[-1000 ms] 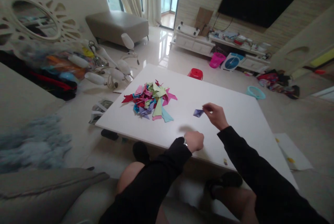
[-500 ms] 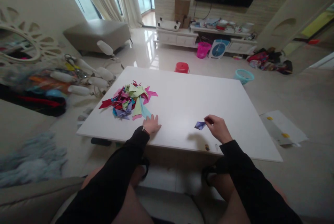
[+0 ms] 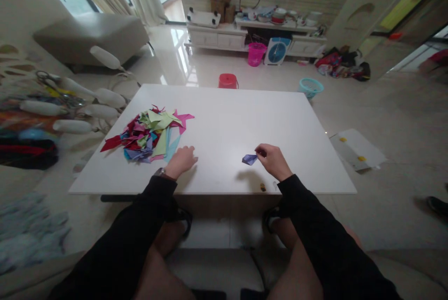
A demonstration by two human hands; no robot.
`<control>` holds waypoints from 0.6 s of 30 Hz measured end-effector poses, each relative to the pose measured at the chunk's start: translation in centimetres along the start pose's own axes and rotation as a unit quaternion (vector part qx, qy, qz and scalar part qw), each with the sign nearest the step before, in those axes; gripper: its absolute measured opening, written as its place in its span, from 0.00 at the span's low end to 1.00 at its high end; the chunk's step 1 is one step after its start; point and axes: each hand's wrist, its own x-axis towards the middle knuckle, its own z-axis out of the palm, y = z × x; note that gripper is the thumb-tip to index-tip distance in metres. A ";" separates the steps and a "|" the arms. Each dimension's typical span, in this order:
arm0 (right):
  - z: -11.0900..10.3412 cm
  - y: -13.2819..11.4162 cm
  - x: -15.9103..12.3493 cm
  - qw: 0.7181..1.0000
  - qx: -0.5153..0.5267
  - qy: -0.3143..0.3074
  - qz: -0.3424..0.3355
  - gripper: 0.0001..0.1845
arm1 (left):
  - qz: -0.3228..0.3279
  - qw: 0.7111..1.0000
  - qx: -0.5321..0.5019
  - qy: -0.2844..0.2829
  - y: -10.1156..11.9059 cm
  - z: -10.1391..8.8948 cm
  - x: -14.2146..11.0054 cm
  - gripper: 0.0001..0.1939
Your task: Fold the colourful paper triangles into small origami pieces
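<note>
White tabletop [image 3: 224, 122] underlies the right hand [image 3: 275, 161], which pinches a purple paper [image 3: 248, 159] to its left. Just left of the loosely spread left hand [image 3: 180, 162], the paper pile [image 3: 158, 121] could scatter under a careless sweep.

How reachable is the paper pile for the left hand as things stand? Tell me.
Very likely yes: the left hand looks empty and is right beside the paper pile, with nothing seen standing between them on the white table.
</note>
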 end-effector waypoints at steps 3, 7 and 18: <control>0.5 -0.5 0.2 1.000 -0.021 -0.010 0.003 0.09 | 0.157 0.959 -0.235 -0.016 4.9 0.5 -0.8 0.25; 1.4 -1.3 0.3 0.999 -0.039 -0.027 -0.007 0.10 | 0.256 0.888 -0.381 -0.005 10.0 1.9 -2.2 0.29; 2.5 -2.3 0.2 0.998 -0.028 -0.047 -0.019 0.08 | 0.303 0.902 -0.303 0.049 10.7 3.1 -1.4 0.03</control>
